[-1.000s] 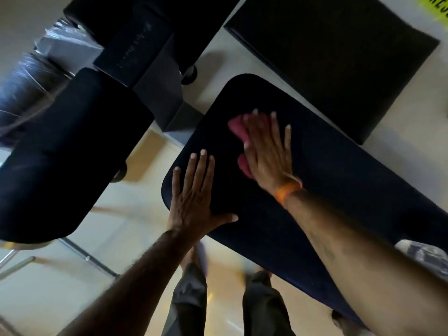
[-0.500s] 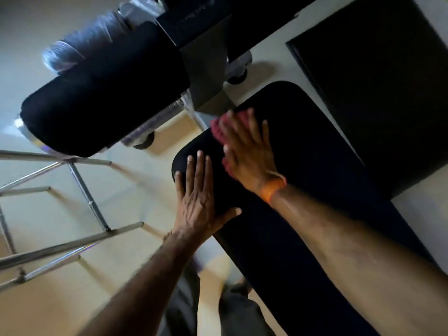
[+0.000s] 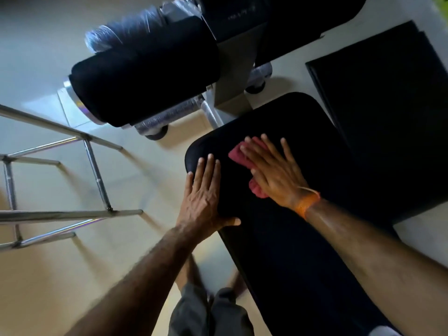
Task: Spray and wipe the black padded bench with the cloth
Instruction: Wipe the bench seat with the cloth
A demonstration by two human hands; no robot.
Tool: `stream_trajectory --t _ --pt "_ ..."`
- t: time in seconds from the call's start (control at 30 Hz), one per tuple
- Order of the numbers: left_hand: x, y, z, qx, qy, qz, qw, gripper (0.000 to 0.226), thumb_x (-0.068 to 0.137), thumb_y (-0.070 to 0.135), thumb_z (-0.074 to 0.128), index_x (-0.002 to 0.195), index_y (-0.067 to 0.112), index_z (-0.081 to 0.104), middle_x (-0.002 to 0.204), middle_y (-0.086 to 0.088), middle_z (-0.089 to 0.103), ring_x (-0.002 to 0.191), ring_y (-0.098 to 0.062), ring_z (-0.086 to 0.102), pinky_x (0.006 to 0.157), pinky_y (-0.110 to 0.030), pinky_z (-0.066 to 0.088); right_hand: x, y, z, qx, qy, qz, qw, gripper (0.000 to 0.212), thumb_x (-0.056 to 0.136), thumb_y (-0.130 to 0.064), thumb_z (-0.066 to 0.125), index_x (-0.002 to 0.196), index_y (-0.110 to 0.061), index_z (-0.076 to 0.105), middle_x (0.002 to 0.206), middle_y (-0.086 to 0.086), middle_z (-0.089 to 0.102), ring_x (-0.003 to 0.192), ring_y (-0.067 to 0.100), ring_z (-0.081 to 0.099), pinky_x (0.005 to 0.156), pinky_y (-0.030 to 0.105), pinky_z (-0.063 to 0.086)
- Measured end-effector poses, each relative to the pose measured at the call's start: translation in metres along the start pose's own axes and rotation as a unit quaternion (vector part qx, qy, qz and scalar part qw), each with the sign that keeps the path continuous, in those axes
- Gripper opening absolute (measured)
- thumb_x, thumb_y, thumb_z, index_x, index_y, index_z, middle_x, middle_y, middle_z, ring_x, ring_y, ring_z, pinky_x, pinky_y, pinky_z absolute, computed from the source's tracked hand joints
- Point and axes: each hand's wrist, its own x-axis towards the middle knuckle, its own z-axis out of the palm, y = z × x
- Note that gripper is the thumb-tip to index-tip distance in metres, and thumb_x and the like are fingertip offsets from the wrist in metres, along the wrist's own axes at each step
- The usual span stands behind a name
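The black padded bench [image 3: 298, 238] runs from the centre down to the lower right. A red cloth [image 3: 238, 155] lies on its far end, mostly hidden beneath my right hand [image 3: 274, 170], which presses it flat with straight, spread fingers. An orange band circles that wrist. My left hand [image 3: 203, 195] rests flat on the bench's left edge, fingers straight and thumb stretched out to the right. No spray bottle is in view.
A second black padded seat [image 3: 145, 86] on a grey frame with wheels stands at the upper left of the bench. A chrome tube rack [image 3: 92, 166] stands on the pale floor at left. A black mat [image 3: 388, 105] lies at right. My legs show below.
My right hand and the cloth have slid a little away from the left hand along the bench end. The left hand stays pressed on the edge. The view has shifted.
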Motion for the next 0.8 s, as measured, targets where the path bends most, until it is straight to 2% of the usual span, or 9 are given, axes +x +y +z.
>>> stream_trajectory --t 0.1,0.23,0.37,0.43,0.53,0.6,0.67,0.73,0.8 --pt "-0.003 -0.002 0.000 -0.033 -0.002 0.003 0.999 0.138 0.072 0.090 0.056 0.163 0.018 -0.018 0.166 -0.003 -0.034 0.153 -0.021 -0.035 0.128 -0.047 -0.011 0.005 -0.021 0.000 0.046 -0.008 0.072 0.996 0.063 0.108 -0.045 0.014 0.167 -0.029 0.003 0.176 -0.004 -0.004 0.162 0.027 -0.008 0.129 0.058 0.001" --pt "-0.012 0.015 -0.001 -0.110 0.055 -0.024 0.992 0.105 0.084 0.088 0.023 0.167 0.026 0.009 0.174 -0.003 -0.014 0.159 -0.022 -0.018 0.129 -0.048 0.000 -0.046 -0.038 0.005 0.154 -0.011 0.018 0.988 0.064 0.106 -0.055 0.018 0.166 -0.033 0.018 0.175 -0.008 0.002 0.162 0.021 -0.008 0.130 0.052 0.001" --pt "-0.015 0.042 0.002 -0.133 0.126 -0.083 0.980 0.084 0.087 0.081 0.033 0.151 0.028 0.047 0.163 -0.004 0.030 0.149 -0.028 0.024 0.115 -0.046 0.026 -0.068 -0.046 -0.012 0.370 0.092 0.169 0.909 0.058 0.105 -0.046 0.048 0.161 -0.034 0.037 0.172 -0.006 0.018 0.156 0.014 0.022 0.119 0.027 0.030" --pt "-0.008 0.054 0.002 -0.162 0.127 -0.120 0.971 0.070 0.087 0.075 0.053 0.138 0.028 0.054 0.149 -0.003 0.039 0.134 -0.027 0.033 0.099 -0.039 0.028 -0.068 -0.052 -0.018 0.419 0.114 0.261 0.862 0.067 0.101 -0.029 0.066 0.160 -0.025 0.036 0.162 0.004 0.036 0.145 0.020 0.043 0.111 0.033 0.045" --pt "0.005 0.067 0.003 -0.194 0.123 -0.137 0.964 0.042 0.086 0.049 0.075 0.117 0.026 0.058 0.122 -0.001 0.050 0.112 -0.024 0.043 0.086 -0.036 0.030 -0.062 -0.051 -0.022 0.430 0.095 0.335 0.833 0.075 0.093 -0.019 0.078 0.157 -0.015 0.040 0.145 0.008 0.052 0.129 0.020 0.054 0.107 0.033 0.047" --pt "0.010 0.072 0.005 -0.256 0.133 -0.107 0.952 0.028 0.087 0.033 0.075 0.102 0.025 0.053 0.099 0.002 0.058 0.094 -0.024 0.054 0.073 -0.037 0.038 -0.061 -0.048 -0.021 0.471 0.068 0.359 0.803 0.062 0.091 -0.024 0.079 0.147 -0.020 0.053 0.134 0.002 0.058 0.123 0.017 0.058 0.104 0.030 0.049" --pt "0.009 0.075 0.006 -0.335 0.130 -0.090 0.929 0.023 0.091 0.019 0.070 0.099 0.020 0.049 0.079 0.004 0.058 0.073 -0.018 0.057 0.061 -0.038 0.042 -0.065 -0.046 -0.018 0.507 0.065 0.357 0.782 0.035 0.087 -0.037 0.079 0.119 -0.026 0.069 0.118 0.000 0.067 0.110 0.019 0.068 0.096 0.038 0.057" --pt "0.003 0.073 0.005 -0.392 0.132 -0.084 0.907 0.019 0.095 0.011 0.063 0.104 0.017 0.047 0.076 0.006 0.056 0.063 -0.009 0.051 0.059 -0.038 0.044 -0.072 -0.044 -0.018 0.541 0.077 0.333 0.768 0.032 0.083 -0.048 0.076 0.103 -0.024 0.068 0.104 0.005 0.073 0.098 0.023 0.073 0.089 0.048 0.061" --pt "-0.002 0.070 0.001 -0.406 0.148 -0.070 0.899 0.018 0.098 0.009 0.057 0.111 0.016 0.046 0.080 0.009 0.055 0.065 -0.005 0.051 0.061 -0.040 0.048 -0.079 -0.042 -0.021 0.568 0.093 0.308 0.758 0.037 0.082 -0.051 0.076 0.103 -0.022 0.066 0.104 0.007 0.074 0.098 0.025 0.073 0.089 0.051 0.061"
